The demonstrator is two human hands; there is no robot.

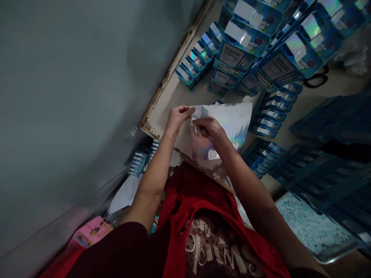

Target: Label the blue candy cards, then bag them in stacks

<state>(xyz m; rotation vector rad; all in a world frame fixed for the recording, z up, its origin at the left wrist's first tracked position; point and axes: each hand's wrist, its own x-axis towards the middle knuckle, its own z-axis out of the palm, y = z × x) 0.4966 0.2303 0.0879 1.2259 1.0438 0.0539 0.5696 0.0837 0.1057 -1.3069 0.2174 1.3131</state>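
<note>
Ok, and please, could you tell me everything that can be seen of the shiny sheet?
The shiny sheet is silvery and roughly four-sided, with a smooth, foil-like surface showing rainbow and pale reflections. A pale strip lies near its upper left corner. The left hand pinches that corner; the right hand lies over its left part, fingertips near the left edge. It is spread out above the near part of the table. Whether it has layers, I cannot tell.
</note>
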